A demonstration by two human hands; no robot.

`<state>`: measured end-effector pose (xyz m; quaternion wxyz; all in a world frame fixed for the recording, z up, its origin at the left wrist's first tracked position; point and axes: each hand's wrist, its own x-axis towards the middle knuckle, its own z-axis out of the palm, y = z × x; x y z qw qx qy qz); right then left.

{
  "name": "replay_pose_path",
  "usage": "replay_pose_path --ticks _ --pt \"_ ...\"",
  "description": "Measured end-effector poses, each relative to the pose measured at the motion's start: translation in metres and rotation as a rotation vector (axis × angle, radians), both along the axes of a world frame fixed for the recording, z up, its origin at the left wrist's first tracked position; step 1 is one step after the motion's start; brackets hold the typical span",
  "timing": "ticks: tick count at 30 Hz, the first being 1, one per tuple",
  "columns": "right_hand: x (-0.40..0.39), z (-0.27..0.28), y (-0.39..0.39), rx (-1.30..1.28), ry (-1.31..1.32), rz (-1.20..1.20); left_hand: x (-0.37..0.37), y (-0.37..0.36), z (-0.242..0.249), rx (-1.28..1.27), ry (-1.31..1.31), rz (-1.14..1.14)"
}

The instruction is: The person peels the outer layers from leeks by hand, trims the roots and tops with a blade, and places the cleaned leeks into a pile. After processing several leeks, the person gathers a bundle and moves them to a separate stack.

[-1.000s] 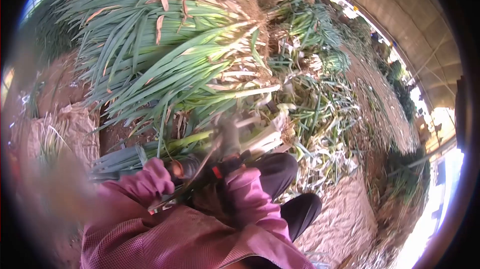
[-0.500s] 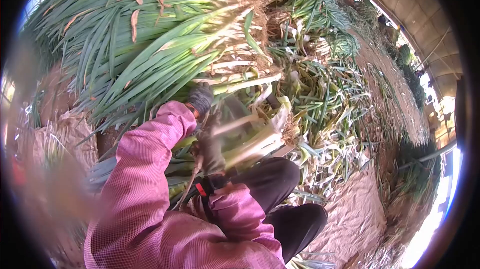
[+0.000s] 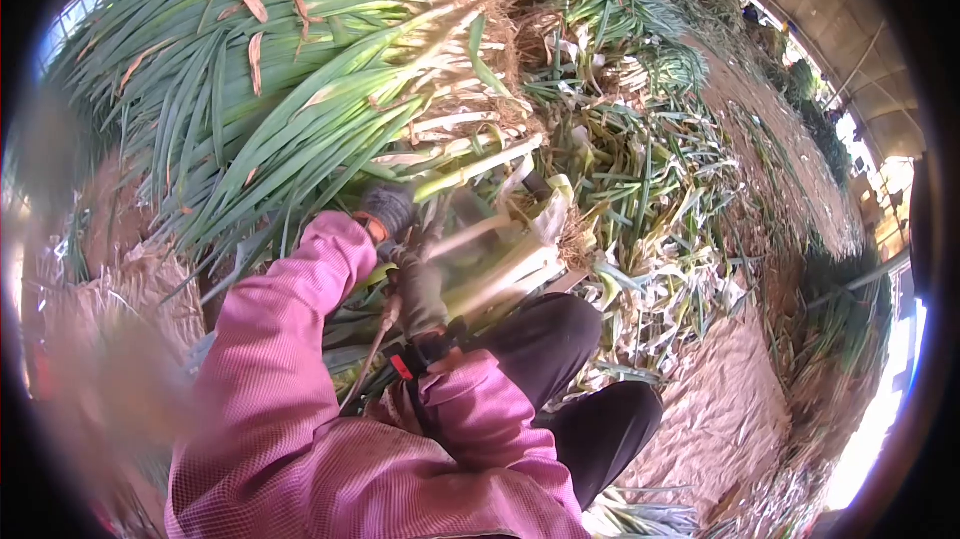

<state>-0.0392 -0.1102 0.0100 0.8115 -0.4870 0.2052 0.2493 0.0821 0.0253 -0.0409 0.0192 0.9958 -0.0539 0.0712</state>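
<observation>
My left hand (image 3: 388,209), in a dark grey glove, is curled closed at the lower edge of a big heap of leeks (image 3: 300,89). The pale stalk of one leek (image 3: 480,169) runs from beside its fingers out to the right. Close below, my right hand (image 3: 424,291) is gloved too and smeared by motion, so its fingers do not show clearly. It is beside thick whitish leek stalks (image 3: 510,274) lying over my lap, roots to the right. A thin brownish strand (image 3: 385,324) hangs near my right wrist.
Loose leaves and peelings (image 3: 660,179) cover the ground to the right. More leeks (image 3: 640,9) are piled behind. Brown paper sheeting (image 3: 720,399) lies beside my knees (image 3: 600,429). Blurred shapes (image 3: 130,369) obscure the left side.
The view has shifted slightly, carrying the heap to the left. My left hand sits a little lower and further left. My right hand stays near the stalks, blurred in both frames.
</observation>
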Motion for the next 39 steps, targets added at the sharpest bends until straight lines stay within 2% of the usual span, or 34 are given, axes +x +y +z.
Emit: replay_pose_path --ticks 3,6,10,11,13,14,15,18,19,21,22,23,24,25,27,30,31,34,36,37,38,39 --pt "0.0 0.011 -0.012 0.084 0.011 -0.053 -0.037 -0.001 0.009 0.019 -0.124 -0.077" --pt "-0.003 0.009 -0.009 0.07 0.002 -0.078 -0.066 0.001 0.015 0.09 -0.017 -0.045" --pt "-0.007 0.016 -0.008 0.005 0.008 -0.082 -0.094 0.011 0.021 0.096 -0.075 -0.068" --pt "-0.006 0.017 -0.01 0.007 0.003 -0.088 -0.098 0.011 0.025 0.054 0.072 0.011" --pt "-0.003 0.018 -0.013 0.02 0.002 -0.089 -0.113 0.02 0.03 0.055 0.03 -0.032" --pt "-0.002 0.018 -0.014 0.031 0.009 -0.086 -0.122 0.028 0.03 0.058 0.011 -0.056" --pt "-0.001 0.018 -0.015 0.043 0.016 -0.085 -0.124 0.044 0.008 0.124 -0.073 -0.013" --pt "0.0 0.021 -0.016 0.042 0.05 -0.069 -0.138 0.053 0.028 0.136 -0.04 0.048" --pt "0.0 0.024 -0.016 0.026 0.039 -0.086 -0.145 0.057 0.043 0.11 -0.001 0.003" --pt "0.0 0.03 -0.017 -0.005 0.019 -0.115 -0.17 0.042 0.067 0.172 0.071 0.054" --pt "0.006 0.017 -0.015 -0.042 -0.035 -0.098 -0.187 0.033 0.076 0.208 0.111 0.083" --pt "0.012 -0.008 -0.009 -0.075 -0.082 -0.075 -0.21 0.028 0.082 0.058 0.067 0.042" --pt "0.011 0.0 -0.008 -0.039 -0.022 -0.122 -0.235 0.025 0.087 -0.091 0.02 0.004" --pt "0.01 0.007 -0.008 -0.004 0.037 -0.172 -0.258 0.02 0.095 -0.136 0.032 0.026" --pt "0.003 0.033 -0.02 0.001 -0.009 -0.103 -0.294 0.014 0.116 -0.23 0.052 0.067" --pt "-0.009 0.023 -0.014 -0.012 -0.083 -0.098 -0.316 0.022 0.141 -0.223 -0.074 0.106" --pt "-0.015 0.017 -0.012 0.02 -0.127 -0.109 -0.312 0.03 0.141 -0.163 -0.151 0.027" --pt "-0.03 0.015 -0.014 0.073 -0.046 -0.127 -0.268 0.024 0.152 -0.093 -0.134 -0.004" --pt "-0.032 0.003 -0.009 0.046 -0.056 -0.141 -0.221 0.016 0.137 -0.137 -0.006 0.097" --pt "-0.041 0.029 -0.017 0.046 -0.056 -0.141 -0.188 0.018 0.12 -0.191 0.028 0.031" --pt "-0.045 0.025 -0.016 -0.009 -0.139 -0.133 -0.153 0.021 0.1 -0.244 0.066 -0.035" --pt "-0.047 0.017 -0.013 -0.067 -0.219 -0.125 -0.125 0.023 0.084 -0.232 0.019 -0.251"
